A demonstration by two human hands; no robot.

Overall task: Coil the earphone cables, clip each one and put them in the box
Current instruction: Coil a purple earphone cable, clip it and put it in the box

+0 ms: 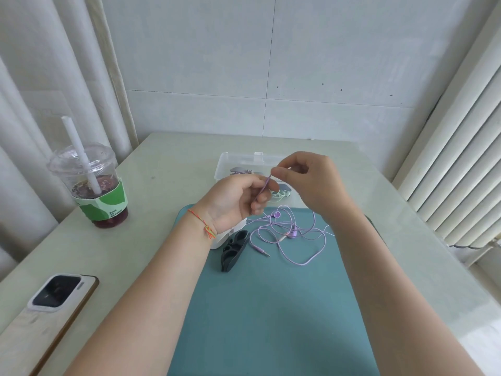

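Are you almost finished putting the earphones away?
Not yet. Some things already lie in the clear box, though what they are is unclear. Left hand and right hand pinch the purple earphone cable, mostly loose on the blue mat. Coiling, clipping with a black clip and boxing remain.

cable and clips on mat; box behind, cup left.

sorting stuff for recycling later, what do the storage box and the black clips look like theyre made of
Storage box: clear, smooth plastic by the look; the table shows through its walls and its rim glints.

Black clips: probably matte plastic or rubbery silicone; dull dark surface with rounded loops, no shine. The picture cannot settle which.
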